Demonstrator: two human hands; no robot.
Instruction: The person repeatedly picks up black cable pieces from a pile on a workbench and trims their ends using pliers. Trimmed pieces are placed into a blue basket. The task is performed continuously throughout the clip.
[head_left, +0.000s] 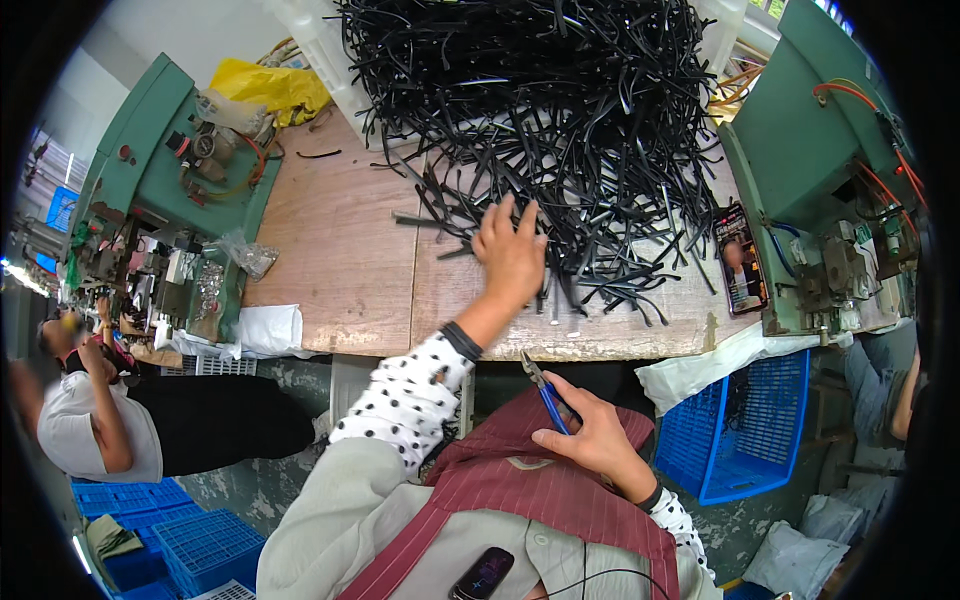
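Note:
A large heap of slim black pieces with bent ends, which look like eyeglass temples [600, 215], spills over the wooden table top [330, 250]. At the heap's near edge is my left hand [512, 258], fingers spread over the pieces; nothing shows in its grasp. Whether its fingertips touch them is hard to tell. Close to my body, just below the table's front edge, my right hand [595, 435] is closed around blue-handled cutting pliers [546, 396]. Their metal jaws point up toward the table.
Green machines [150, 165] flank the table on both sides. A phone [738, 262] leans by the right machine. A white bin [350, 90] stands behind the heap. Below right is a blue crate [715, 450]; more blue crates [210, 545] lie lower left. Another person [130, 420] is at left.

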